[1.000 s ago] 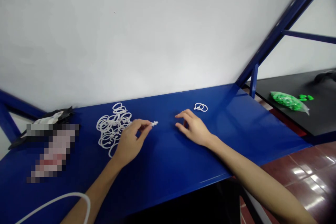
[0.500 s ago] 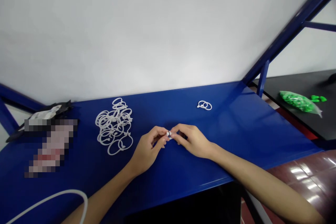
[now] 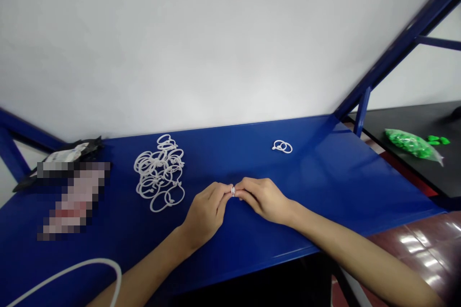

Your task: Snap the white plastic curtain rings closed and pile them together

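nearer than the ring pile (image 3: 158, 172) and to its left, a smooth white tube (image 3: 95, 261) bends into a hook. to the pile's right, also on its near side, the left hand (image 3: 203, 213) and right hand (image 3: 268, 201) come together, fingertips pinching one small white piece (image 3: 233, 192) from both sides; they hide most of its shape. the worktop (image 3: 306, 172) beneath is glossy, flat and blue. the ring pile itself is a loose tangle of thin, smooth white hoops with small knobby ends. left of it, a long pinkish item (image 3: 77, 196) is pixelated past reading, and a crinkled black bag (image 3: 94, 147) bears a pale label. well right of the ring pile, two overlapping hoops (image 3: 282, 147) lie flat. farther right of it, a black worktop (image 3: 425, 172) carries a clear plastic bag of bright green pieces (image 3: 412, 145) and loose green bits (image 3: 437, 140). behind the ring pile rises a plain off-white wall (image 3: 230, 48).
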Motion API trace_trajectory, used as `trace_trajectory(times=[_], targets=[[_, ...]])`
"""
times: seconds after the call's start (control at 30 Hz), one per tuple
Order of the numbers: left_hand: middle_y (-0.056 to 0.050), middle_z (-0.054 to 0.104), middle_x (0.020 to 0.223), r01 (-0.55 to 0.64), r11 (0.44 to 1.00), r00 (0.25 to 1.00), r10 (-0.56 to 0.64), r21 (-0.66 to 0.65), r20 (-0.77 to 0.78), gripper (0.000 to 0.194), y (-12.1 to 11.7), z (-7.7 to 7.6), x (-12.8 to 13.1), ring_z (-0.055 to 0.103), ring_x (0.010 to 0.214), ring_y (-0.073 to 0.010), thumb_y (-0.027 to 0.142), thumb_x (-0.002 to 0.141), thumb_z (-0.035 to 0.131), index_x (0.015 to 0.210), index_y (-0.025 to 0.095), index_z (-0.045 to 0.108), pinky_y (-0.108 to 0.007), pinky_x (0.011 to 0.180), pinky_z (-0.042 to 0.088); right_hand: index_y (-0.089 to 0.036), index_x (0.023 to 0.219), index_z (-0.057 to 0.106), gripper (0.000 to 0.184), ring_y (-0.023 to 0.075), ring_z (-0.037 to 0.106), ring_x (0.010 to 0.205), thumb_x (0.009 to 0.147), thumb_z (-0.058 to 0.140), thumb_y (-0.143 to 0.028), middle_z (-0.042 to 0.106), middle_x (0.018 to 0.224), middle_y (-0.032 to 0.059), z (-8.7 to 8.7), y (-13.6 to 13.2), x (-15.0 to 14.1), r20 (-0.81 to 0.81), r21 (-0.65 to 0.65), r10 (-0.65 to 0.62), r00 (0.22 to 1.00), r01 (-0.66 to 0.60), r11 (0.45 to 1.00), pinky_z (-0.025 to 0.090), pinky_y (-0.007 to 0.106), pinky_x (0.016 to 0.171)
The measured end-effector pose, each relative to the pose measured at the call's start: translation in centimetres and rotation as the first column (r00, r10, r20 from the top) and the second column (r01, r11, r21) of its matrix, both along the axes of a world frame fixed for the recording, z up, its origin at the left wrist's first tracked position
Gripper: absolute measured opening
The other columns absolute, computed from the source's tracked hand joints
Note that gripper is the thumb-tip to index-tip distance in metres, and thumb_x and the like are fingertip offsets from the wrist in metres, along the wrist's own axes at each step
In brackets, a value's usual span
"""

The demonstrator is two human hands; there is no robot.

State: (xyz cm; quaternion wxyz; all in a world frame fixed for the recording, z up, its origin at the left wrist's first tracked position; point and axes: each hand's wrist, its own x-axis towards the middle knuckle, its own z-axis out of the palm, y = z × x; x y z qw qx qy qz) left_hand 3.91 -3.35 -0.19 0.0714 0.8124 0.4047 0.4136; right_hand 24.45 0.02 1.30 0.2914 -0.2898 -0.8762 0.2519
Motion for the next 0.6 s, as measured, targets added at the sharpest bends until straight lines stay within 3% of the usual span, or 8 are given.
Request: trace_trajectory(times=[0.17, 0.33, 0.43, 0.53, 0.6], targets=[[-0.004, 0.071, 0.081, -0.003, 0.989, 0.997, 0.015, 0.149, -0.078, 0.013, -0.3, 0.3, 0.4, 0.068, 0.071, -0.015, 0.005, 0.097, 0.05, 0.097, 0.016, 0.058, -0.027, 0.069, 0.057, -0.016, 0.1, 0.063, 0.032, 0.0142, 0.066, 0.068, 0.109, 0.037, -0.032, 0.071, 0.083, 0.0051, -0.3, -0.5, -0.3, 0.07, 0.179, -0.013, 0.997, 0.0, 0.984, 0.05, 0.025, 0.064], [-0.004, 0.073, 0.083, 0.009, 0.983, 0.987, 0.02, 0.181, -0.158, 0.016, 0.6, 0.7, 0.0, 0.068, 0.075, -0.0169, 0.008, 0.099, 0.047, 0.098, 0.016, 0.06, -0.03, 0.071, 0.056, -0.016, 0.103, 0.063, 0.028, 0.0142, 0.069, 0.071, 0.108, 0.041, -0.034, 0.073, 0.089, 0.0049, -0.4, -0.1, -0.4, 0.035, 0.143, -0.048, 0.998, 0.043, 0.989, 0.052, 0.024, 0.066], [-0.006, 0.075, 0.095, 0.012, 0.982, 0.963, 0.04, 0.189, -0.267, 0.016, 1.7, 0.9, -0.9, 0.068, 0.085, -0.0202, 0.015, 0.099, 0.05, 0.108, 0.016, 0.063, -0.035, 0.078, 0.055, -0.018, 0.105, 0.064, 0.025, 0.0148, 0.072, 0.081, 0.106, 0.046, -0.036, 0.074, 0.096, 0.0042, -0.5, 0.8, -0.1, 0.038, 0.124, -0.088, 0.995, 0.082, 0.989, 0.053, 0.024, 0.072], [-0.008, 0.074, 0.105, -0.129, 0.977, 0.924, 0.181, 0.172, -0.336, 0.022, 3.3, 1.0, -2.8, 0.066, 0.096, -0.0242, 0.023, 0.099, 0.053, 0.116, 0.017, 0.065, -0.041, 0.088, 0.052, -0.02, 0.104, 0.066, 0.025, 0.0143, 0.07, 0.08, 0.105, 0.048, -0.038, 0.073, 0.098, 0.0039, -0.4, 2.2, 0.8, 0.116, 0.158, -0.223, 0.968, 0.204, 0.966, 0.05, 0.024, 0.07], [-0.01, 0.073, 0.107, -0.299, 0.942, 0.864, 0.336, 0.154, -0.376, 0.025, 4.3, 1.3, -4.7, 0.063, 0.102, -0.0276, 0.027, 0.099, 0.051, 0.113, 0.017, 0.068, -0.045, 0.094, 0.049, -0.02, 0.102, 0.067, 0.026, 0.0145, 0.068, 0.075, 0.105, 0.049, -0.038, 0.071, 0.097, 0.0043, -0.2, 3.4, 1.8, 0.194, 0.217, -0.393, 0.899, 0.352, 0.911, 0.047, 0.024, 0.064]])
